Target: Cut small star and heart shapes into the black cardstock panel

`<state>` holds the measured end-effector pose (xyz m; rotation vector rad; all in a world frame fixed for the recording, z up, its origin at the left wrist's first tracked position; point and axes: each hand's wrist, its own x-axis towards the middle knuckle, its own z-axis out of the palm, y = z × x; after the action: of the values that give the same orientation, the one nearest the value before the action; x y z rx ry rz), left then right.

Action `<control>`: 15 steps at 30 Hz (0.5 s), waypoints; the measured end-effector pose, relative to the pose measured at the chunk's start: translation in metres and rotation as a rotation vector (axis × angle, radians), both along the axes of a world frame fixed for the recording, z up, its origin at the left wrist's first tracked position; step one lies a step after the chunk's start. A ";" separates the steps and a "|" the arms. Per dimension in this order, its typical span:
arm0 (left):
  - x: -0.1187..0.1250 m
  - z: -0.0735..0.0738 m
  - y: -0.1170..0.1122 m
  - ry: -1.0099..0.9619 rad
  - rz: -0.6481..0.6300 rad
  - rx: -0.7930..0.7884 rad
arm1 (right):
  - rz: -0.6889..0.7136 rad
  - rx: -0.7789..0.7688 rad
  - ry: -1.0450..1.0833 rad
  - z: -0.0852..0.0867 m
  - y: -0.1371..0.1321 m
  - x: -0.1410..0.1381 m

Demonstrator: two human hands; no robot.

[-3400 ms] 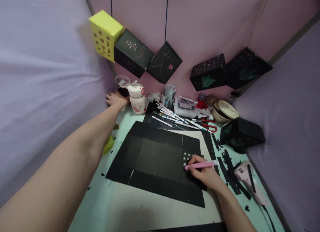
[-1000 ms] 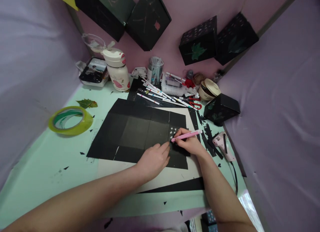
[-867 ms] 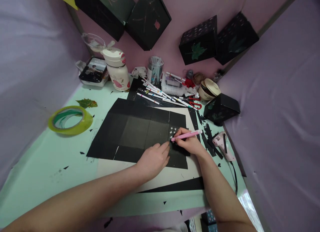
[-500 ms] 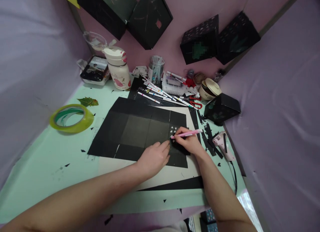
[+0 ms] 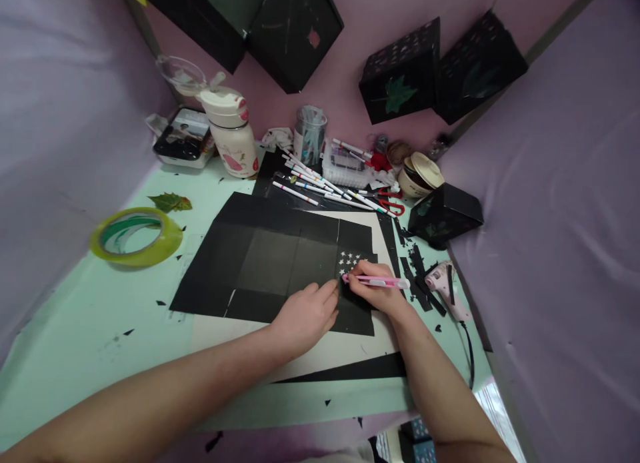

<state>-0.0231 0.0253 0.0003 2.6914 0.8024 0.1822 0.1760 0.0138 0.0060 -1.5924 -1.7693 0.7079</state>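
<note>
Mint table: pen pinched in R fingers (L fingers extended, empty, on blk card).

Pale green tabletop: yellow tape roll, leaf, cream bottle, pink glue gun, black scraps.

No text legible; small print on cream bottle too tiny to read.

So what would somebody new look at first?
Probably the big black sheet on the green table, where the left hand lies and the right hand holds a pink pen-like tool beside white star shapes. Then, perhaps, the yellow tape roll at the left and the black boxes hanging above.
</note>
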 end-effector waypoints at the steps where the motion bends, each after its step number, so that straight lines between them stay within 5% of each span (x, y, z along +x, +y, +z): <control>1: 0.000 0.000 0.000 -0.008 0.004 -0.024 | -0.002 0.000 0.001 -0.001 0.000 0.000; 7: -0.015 0.022 0.020 -0.185 0.043 -0.233 | -0.018 -0.024 0.019 -0.008 0.000 0.003; 11: -0.063 0.047 0.088 -0.568 0.519 -0.465 | -0.037 -0.038 0.054 -0.011 0.001 0.004; 13: -0.094 0.056 0.135 -0.764 0.839 -0.407 | -0.041 -0.050 0.067 -0.011 0.001 0.004; 15: -0.123 0.062 0.182 -0.781 0.947 -0.351 | -0.047 -0.064 0.076 -0.010 0.001 0.004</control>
<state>-0.1459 0.2075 0.0622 1.5043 1.5321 1.0855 0.1799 0.0149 -0.0044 -1.6223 -1.6652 0.7995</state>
